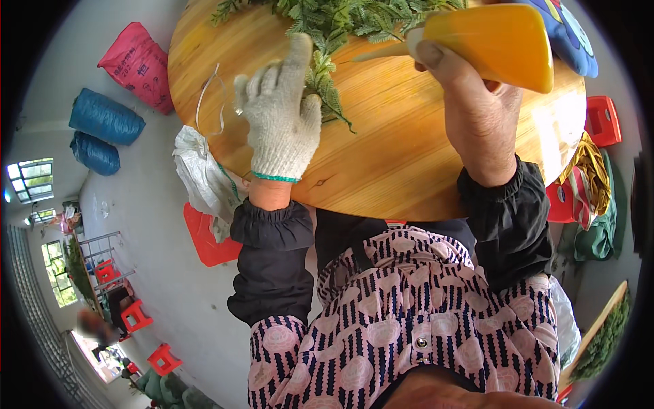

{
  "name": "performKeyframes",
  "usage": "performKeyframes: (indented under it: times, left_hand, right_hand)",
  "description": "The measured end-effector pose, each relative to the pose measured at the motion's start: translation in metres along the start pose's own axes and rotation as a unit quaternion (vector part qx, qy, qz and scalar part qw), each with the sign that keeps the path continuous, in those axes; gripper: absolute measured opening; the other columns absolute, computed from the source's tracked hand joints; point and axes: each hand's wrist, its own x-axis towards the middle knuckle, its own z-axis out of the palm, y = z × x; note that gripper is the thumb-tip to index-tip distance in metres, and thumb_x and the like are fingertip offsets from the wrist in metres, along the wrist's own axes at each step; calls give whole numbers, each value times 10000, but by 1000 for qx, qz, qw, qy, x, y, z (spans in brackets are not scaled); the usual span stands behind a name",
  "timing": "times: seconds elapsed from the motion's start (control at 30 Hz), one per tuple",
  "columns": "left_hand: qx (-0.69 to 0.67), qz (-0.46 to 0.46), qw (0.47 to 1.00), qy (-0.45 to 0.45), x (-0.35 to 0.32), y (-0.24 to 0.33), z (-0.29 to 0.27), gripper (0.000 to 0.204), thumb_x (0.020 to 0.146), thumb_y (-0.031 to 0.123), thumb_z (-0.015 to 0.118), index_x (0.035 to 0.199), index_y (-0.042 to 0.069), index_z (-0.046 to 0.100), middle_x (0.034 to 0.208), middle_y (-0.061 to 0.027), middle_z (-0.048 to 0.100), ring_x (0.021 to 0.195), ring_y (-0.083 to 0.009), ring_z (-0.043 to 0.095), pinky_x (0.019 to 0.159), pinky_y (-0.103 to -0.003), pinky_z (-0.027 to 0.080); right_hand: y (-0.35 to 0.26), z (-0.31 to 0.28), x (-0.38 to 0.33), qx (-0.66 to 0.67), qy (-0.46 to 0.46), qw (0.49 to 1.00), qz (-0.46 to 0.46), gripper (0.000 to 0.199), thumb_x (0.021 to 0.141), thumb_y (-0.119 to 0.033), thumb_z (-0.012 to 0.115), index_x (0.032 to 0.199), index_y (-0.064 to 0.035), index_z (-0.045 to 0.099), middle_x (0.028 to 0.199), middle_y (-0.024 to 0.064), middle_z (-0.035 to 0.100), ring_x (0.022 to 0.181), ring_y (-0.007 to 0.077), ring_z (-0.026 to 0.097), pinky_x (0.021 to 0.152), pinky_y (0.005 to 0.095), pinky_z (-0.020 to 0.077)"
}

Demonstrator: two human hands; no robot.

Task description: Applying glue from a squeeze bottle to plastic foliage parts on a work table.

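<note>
My left hand [283,123] wears a white knitted glove with a green cuff. Its index finger stretches forward beside the greenery, its thumb stands apart, and the other fingers are slightly bent with nothing visible in them. Artificial green fir branches [347,17] lie along the far part of the round wooden table [381,157], one sprig [325,85] pointing toward me just right of the glove. My bare right hand [473,102] grips a yellow squeeze bottle [494,44] held sideways above the table. The bottle's pale, tapered nozzle points left, toward the branches.
A thin white loop of cord [220,102] hangs over the table's left side, near a white sack [197,170]. A blue cushion-like item [569,34] sits at the far right. Red stools [603,121], a pink sack [139,65] and blue bundles [105,117] stand around.
</note>
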Motion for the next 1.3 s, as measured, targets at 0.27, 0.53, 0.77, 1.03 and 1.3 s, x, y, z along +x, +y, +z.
performKeyframes:
  times: [0.27,0.53,0.77,1.03,1.3]
  left_hand:
    - [-3,6,998,-60,-4,-2,7,802,856,151,654,1597,239,358,1144,-148,684,1090,-336,626,1105,-655,334]
    - [40,-73,990,-114,-1,7,5,820,899,307,624,1630,162,280,1109,-90,683,1064,-321,608,1045,-579,343]
    - [111,-164,970,-139,2,29,1,866,898,438,661,1629,168,283,1206,-123,698,1175,-341,623,1104,-746,266]
    - [121,-181,967,-136,3,35,-3,863,894,478,678,1610,152,325,1226,-145,696,1185,-346,627,1114,-715,295]
    - [64,-54,996,-35,2,24,12,893,800,262,801,1591,230,388,1243,-82,660,1190,-318,575,1116,-720,275]
  right_hand:
    - [1,5,-7,82,81,993,36,190,908,-82,700,1072,12,679,1004,89,699,915,179,654,845,367,530]
    - [4,17,-16,-37,3,999,27,237,877,-51,731,1096,34,704,978,71,728,864,163,672,816,308,539]
    - [15,32,-20,-82,-71,994,9,318,861,-17,764,1164,22,672,1008,55,732,921,127,677,844,280,542]
    - [14,37,-17,-100,-52,989,95,201,858,-33,786,1044,5,722,958,33,729,854,102,681,749,245,538]
    - [18,39,-19,-19,-19,992,121,179,862,-16,775,1033,4,724,943,27,726,861,106,690,761,264,552]
